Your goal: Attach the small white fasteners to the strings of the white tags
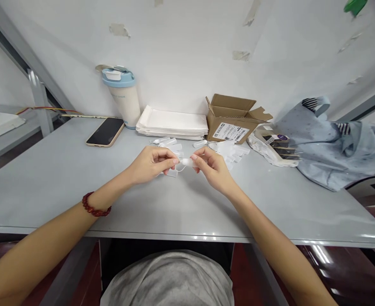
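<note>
I have the vial [188, 162] at the centre of my clock face, just above the table [162, 208], lying nearly level between my two hands. My right hand [213, 165] is clamped on its three o'clock end, thumb and fingertips pressed together around it, so part of it is hidden. My left hand [149, 165] sits at nine o'clock, thumb against forefinger, pinching the thin white cord [181, 170], which sags in a small loop just below the vial. My fingers cover the exact spot of that grip.

Clear pieces lie in two loose heaps: the left heap [171, 143] toward eleven o'clock, partly behind my left fingers, and the right heap [228, 148] between two and three, just beyond my right hand. I can't count them.

Against the wall [181, 55], the paper stack [174, 121] lies near twelve, with the carton [232, 123], flaps up, between one and two. The cup [125, 104] stands between ten and eleven, and the phone [105, 132] lies dark-screened near ten. Close to three o'clock I see the packet [275, 148], and past it the blue cloth [321, 144]. My bracelet [95, 206] circles my left wrist at eight.
</note>
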Demonstrator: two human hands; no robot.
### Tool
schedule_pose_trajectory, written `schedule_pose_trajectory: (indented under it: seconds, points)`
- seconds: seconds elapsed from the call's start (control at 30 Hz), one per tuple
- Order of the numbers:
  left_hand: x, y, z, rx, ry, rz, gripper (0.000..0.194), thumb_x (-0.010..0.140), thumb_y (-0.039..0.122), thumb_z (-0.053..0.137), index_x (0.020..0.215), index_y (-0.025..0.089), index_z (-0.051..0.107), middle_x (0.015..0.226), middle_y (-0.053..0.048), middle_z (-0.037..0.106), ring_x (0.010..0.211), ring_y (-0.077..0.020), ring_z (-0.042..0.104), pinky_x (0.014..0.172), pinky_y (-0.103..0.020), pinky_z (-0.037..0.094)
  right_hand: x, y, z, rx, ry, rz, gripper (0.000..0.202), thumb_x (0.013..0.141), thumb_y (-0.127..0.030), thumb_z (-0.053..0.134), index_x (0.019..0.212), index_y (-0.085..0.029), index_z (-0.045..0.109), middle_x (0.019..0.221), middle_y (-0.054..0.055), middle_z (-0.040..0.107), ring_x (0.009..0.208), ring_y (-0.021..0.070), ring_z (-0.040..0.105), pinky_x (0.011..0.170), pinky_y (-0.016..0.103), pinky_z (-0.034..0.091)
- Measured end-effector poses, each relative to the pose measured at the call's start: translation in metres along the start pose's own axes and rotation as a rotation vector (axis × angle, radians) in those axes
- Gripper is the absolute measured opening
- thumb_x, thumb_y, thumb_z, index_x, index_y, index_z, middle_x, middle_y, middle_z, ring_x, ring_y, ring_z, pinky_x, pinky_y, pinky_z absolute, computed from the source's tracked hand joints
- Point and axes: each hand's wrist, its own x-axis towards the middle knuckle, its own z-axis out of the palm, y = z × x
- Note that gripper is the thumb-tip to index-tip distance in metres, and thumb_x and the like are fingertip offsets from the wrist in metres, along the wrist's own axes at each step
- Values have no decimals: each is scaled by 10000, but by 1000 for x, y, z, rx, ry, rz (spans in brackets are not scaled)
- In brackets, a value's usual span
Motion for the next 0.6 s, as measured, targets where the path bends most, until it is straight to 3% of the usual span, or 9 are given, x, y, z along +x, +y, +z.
schedule_pose_trajectory:
  seconds: [0.6]
  points:
    - [0,-3,-3,-55,3,-9,205,805,314,624,709,136,660,538,7,568,504,-101,516,490,-210,399,-1,-1,0,26,24,5,259,889,-445,514,832,-193,521,587,-40,535,556,101,482,548,245,343]
